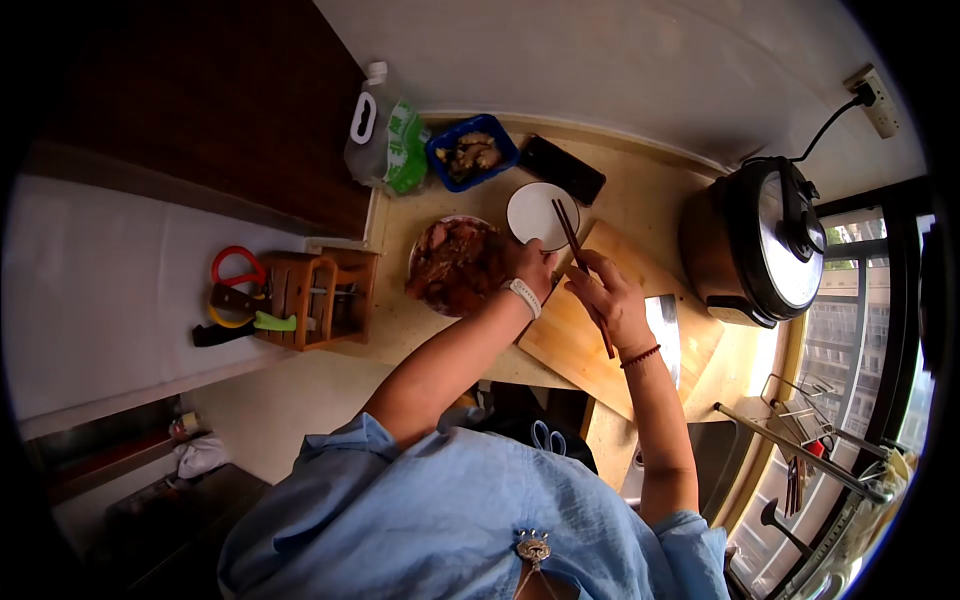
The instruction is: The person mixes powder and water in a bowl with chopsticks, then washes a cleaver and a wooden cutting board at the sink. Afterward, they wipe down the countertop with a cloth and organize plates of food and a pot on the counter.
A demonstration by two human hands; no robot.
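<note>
Here the right hand clamps chopsticks; the left hand, grip unclear, hides the bowl rim.

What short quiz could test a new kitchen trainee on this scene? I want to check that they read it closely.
1. True or false: the right hand holds dark wooden chopsticks.
2. Which rests against the left hand: A) the round dish of reddish-brown meat, B) the blue rectangular tray, C) the black electric cooker?
3. What lies under the right hand?

Key: 1 true; 2 A; 3 the light wooden cutting board.
</note>
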